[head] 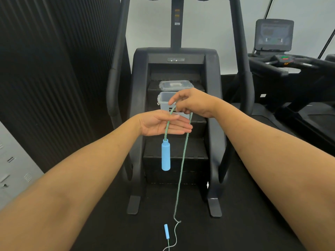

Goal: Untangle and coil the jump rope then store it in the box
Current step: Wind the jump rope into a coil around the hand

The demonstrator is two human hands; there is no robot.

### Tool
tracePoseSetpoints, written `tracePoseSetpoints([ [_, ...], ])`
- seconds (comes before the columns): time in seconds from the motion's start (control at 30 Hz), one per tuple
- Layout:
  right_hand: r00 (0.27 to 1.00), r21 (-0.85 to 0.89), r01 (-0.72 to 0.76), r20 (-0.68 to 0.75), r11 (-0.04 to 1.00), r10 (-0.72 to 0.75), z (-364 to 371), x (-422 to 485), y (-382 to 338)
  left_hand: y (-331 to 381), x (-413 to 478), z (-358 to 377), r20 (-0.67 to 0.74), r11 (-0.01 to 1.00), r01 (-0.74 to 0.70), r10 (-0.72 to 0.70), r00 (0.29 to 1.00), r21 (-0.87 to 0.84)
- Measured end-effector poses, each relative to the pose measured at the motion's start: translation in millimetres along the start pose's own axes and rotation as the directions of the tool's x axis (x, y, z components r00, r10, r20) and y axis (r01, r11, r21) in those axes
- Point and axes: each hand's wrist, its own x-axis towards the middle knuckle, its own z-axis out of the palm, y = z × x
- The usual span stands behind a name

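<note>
A green jump rope (182, 160) hangs from my right hand (192, 104), whose fingers pinch it in front of the box. One blue handle (165, 154) dangles upright just below my left hand (163, 124), which is flat and palm up with the rope lying across its fingers. The long strand drops to the floor, where the second blue handle (166, 231) lies. The clear plastic box (164, 101) stands open on a step of the stair machine, partly hidden by my hands. Its lid (175, 85) rests on the step behind.
The black stair climber (137, 109) fills the middle, with side rails and feet on the dark floor. A treadmill with a console (273, 35) stands at the right. A dark ribbed wall and grey lockers (12, 160) are at the left.
</note>
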Motion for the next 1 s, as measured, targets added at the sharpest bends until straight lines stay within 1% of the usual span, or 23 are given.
tracePoseSetpoints([
  [0.13, 0.999, 0.124, 0.021, -0.04, 0.992, -0.017, -0.7, 1.6, 3.1, 2.4, 2.7, 10.9, 0.022, 1.0, -0.005, 0.006, 1.0, -0.029],
  [0.3, 0.99, 0.21, 0.064, -0.14, 0.976, -0.035, -0.4, 1.2, 8.6, 7.5, 3.6, 19.3, 0.012, 0.997, -0.02, 0.02, 1.0, -0.071],
  [0.4, 0.99, 0.29, 0.029, -0.139, 0.957, 0.012, 4.8, -0.9, 16.6, 10.7, 4.8, 20.1, -0.011, 0.996, -0.057, 0.057, 0.998, -0.065],
  [0.47, 0.991, 0.316, -0.038, -0.108, 0.948, 0.076, 11.6, -6.7, 28.5, 13.3, 4.9, 17.9, -0.038, 0.994, -0.091, 0.089, 0.995, -0.064],
  [0.57, 0.988, 0.284, -0.128, -0.051, 0.95, 0.148, 29.2, -16.3, 52.1, 15.0, 6.2, 13.3, -0.087, 0.983, -0.156, 0.147, 0.985, -0.099],
  [0.63, 0.981, 0.248, -0.192, 0.008, 0.95, 0.196, 46.6, -18.5, 67.4, 14.3, 10.2, 10.5, -0.144, 0.969, -0.206, 0.187, 0.972, -0.134],
  [0.73, 0.97, 0.113, -0.233, 0.091, 0.966, 0.224, 69.7, -14.3, 77.2, 10.0, 17.8, 3.0, -0.25, 0.961, -0.244, 0.206, 0.946, -0.13],
  [0.83, 0.968, -0.047, -0.168, 0.183, 0.985, 0.174, 73.3, -11.1, 62.8, 2.5, 19.5, -8.8, -0.326, 0.98, -0.2, 0.18, 0.928, -0.027],
  [0.9, 0.955, -0.139, -0.125, 0.25, 0.982, 0.157, 67.8, -9.6, 46.6, -3.7, 18.0, -18.4, -0.348, 0.992, -0.111, 0.125, 0.929, 0.058],
  [1.0, 0.936, -0.148, -0.133, 0.307, 0.98, 0.174, 55.0, -7.1, 24.4, -12.8, 16.7, -23.6, -0.301, 0.993, 0.012, 0.025, 0.953, 0.12],
])
